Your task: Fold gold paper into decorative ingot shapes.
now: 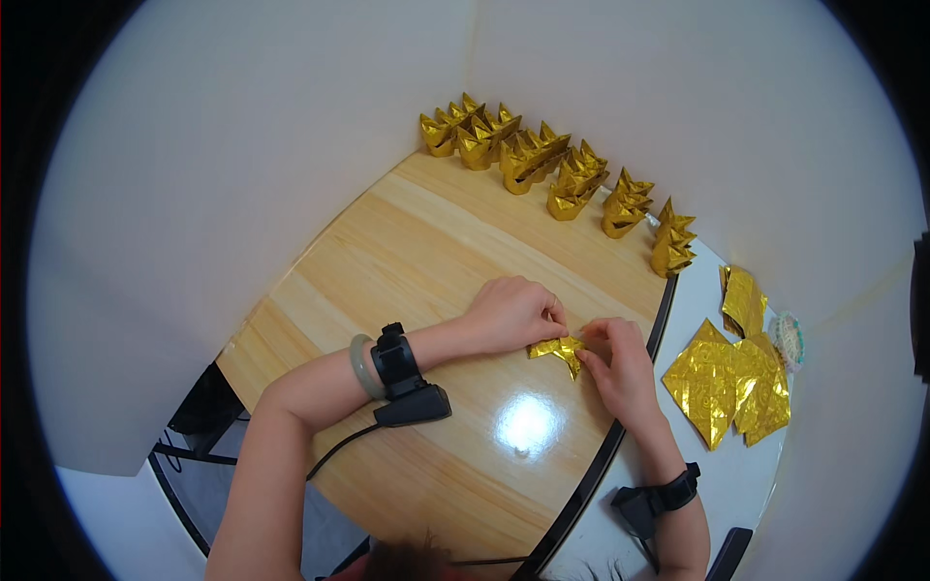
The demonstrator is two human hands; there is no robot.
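Observation:
Between my two hands, just above the wooden table, is a small piece of gold foil paper (556, 352), partly folded with pointed ends. My left hand (516, 315) pinches its upper left edge between thumb and fingers. On the other side my right hand (617, 363) grips its right end, thumb against the foil. The fingertips cover parts of the foil, so its full shape is hidden. Along the table's far edge stand several folded gold paper ingots (535, 157), stacked in rows.
Flat gold foil sheets (699, 382) and a folded gold bundle (743, 300) lie on the white surface (620, 484) at the right, beside a round white-and-green item (788, 341). A black edge strip (591, 474) borders the wooden table (387, 252). Walls enclose the far sides. A cable (334, 450) hangs from my left wrist device.

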